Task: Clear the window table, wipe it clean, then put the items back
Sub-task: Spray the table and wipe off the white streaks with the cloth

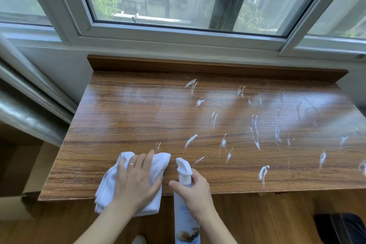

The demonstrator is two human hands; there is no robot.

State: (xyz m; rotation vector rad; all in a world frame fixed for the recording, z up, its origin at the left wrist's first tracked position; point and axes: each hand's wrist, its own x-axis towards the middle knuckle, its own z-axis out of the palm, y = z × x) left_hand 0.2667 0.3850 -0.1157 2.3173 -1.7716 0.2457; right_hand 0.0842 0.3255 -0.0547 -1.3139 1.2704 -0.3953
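The wooden window table (138, 109) has a glossy top with several white foam streaks (255, 134) across its right half. My left hand (136, 180) presses flat on a folded white cloth (108, 186) at the table's front left edge; part of the cloth hangs over the edge. My right hand (196, 194) grips a white spray bottle (184, 172) just right of the cloth, at the front edge. The bottle's nozzle points away from me over the table. Its lower body reaches down below the table's edge.
A raised wooden ledge (198, 65) runs along the table's back under the window frame (178, 37). A silvery duct (23, 117) lies at the left. Below the front edge is wooden floor (267, 220), with a dark object (340, 228) at the lower right.
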